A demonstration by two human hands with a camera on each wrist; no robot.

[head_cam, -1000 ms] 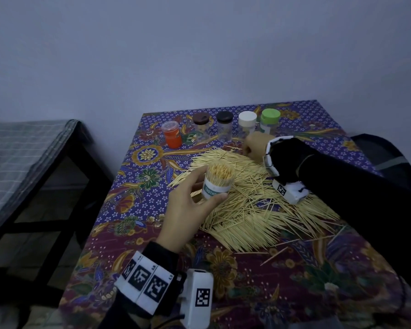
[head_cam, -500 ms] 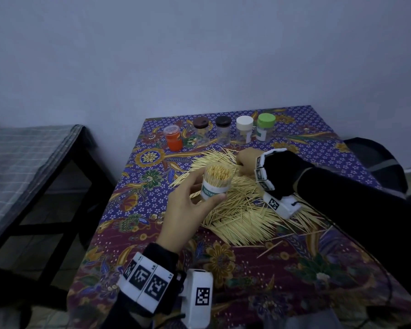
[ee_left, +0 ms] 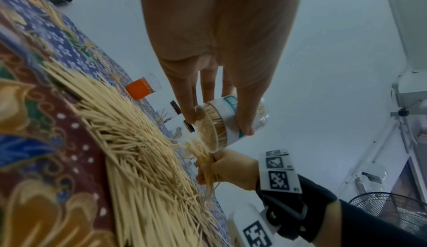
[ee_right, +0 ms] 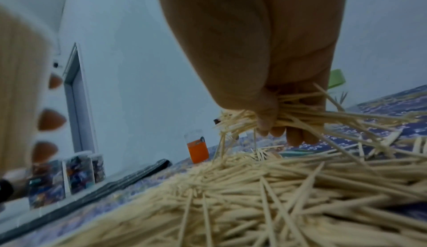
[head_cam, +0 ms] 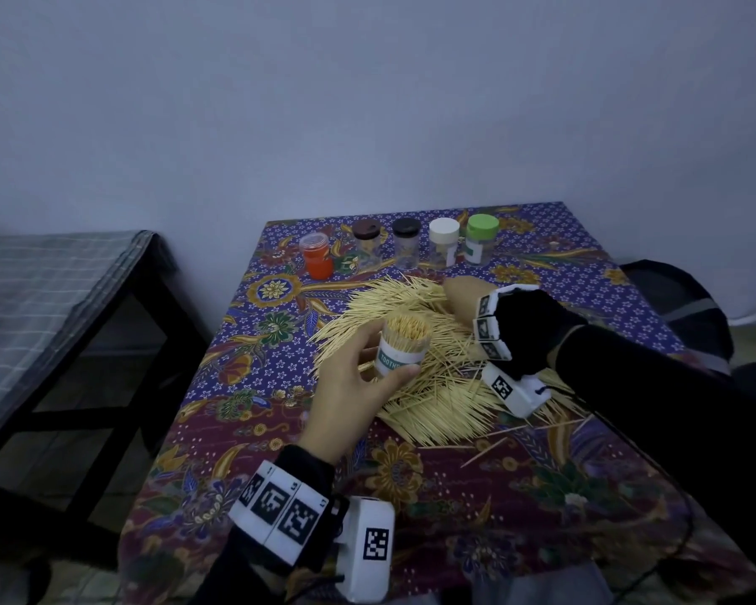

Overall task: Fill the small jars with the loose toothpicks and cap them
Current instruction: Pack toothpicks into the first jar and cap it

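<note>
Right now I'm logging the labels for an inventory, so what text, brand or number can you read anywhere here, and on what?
"TOOTH", cut off by the fingers: teal band on the toothpick jar that the left hand holds.
Label on the green-capped jar: too small to read.
Label on the white-capped jar: too small to read.
Square coded markers on the wrist bands: patterns only, with tiny unreadable edge characters.

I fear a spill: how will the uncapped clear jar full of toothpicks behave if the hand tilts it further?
The uncapped clear plastic jar, gripped by the left hand, is packed to its open mouth, so toothpicks would probably slide out. It looks light and smooth-walled, so it may slip.
</note>
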